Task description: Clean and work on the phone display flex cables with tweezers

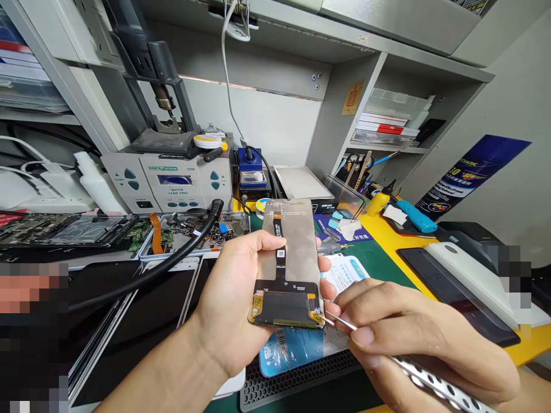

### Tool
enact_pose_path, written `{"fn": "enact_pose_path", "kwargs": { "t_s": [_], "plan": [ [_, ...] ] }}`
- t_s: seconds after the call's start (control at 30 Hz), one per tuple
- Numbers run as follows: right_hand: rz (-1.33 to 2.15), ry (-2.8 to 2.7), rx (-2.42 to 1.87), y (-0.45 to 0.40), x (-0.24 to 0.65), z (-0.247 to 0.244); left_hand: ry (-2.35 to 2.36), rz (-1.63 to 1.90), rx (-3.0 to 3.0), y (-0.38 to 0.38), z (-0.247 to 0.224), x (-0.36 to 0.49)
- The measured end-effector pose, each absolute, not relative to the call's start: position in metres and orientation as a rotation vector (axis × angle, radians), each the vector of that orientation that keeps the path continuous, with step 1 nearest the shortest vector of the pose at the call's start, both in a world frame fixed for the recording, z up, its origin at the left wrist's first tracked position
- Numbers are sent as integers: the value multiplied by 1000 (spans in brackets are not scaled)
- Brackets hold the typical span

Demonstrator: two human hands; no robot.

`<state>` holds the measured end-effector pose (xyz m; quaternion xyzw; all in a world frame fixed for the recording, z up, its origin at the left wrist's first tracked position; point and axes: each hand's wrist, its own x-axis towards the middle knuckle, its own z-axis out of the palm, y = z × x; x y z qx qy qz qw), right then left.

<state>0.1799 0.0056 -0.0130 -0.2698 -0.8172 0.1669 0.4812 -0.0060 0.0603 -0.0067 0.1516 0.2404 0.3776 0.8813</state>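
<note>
My left hand [228,292] is closed around a phone screen [299,246], its back turned up, with the thumb pressed on the black flex cable [280,252]. Fingertips of the same hand curl round the screen's right edge. Between the thumb and fingers of my right hand [400,327] sit metal tweezers [424,376] with a perforated handle. Their tips are at the screen's lower right corner, by a small gold-coloured circuit area [316,314]. Whether the tips grip anything there is too small to tell. Beneath the screen lies a blue and white packet [297,350].
A hot-air station [172,180] stands at the back left, its black hose [172,261] running across the left side. A tray of circuit boards [189,232] is behind my left hand. Phone panels [465,287] and a yellow bottle [379,202] lie right; a black honeycomb mat [275,390] is in front.
</note>
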Motion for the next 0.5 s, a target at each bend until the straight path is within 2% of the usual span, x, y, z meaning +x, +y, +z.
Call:
{"fn": "enact_pose_path", "kwargs": {
  "t_s": [0.5],
  "plan": [
    [455, -1906, -683, 8, 177, -18, 560, 804, 473, 54, -1, -9]
  ]
}}
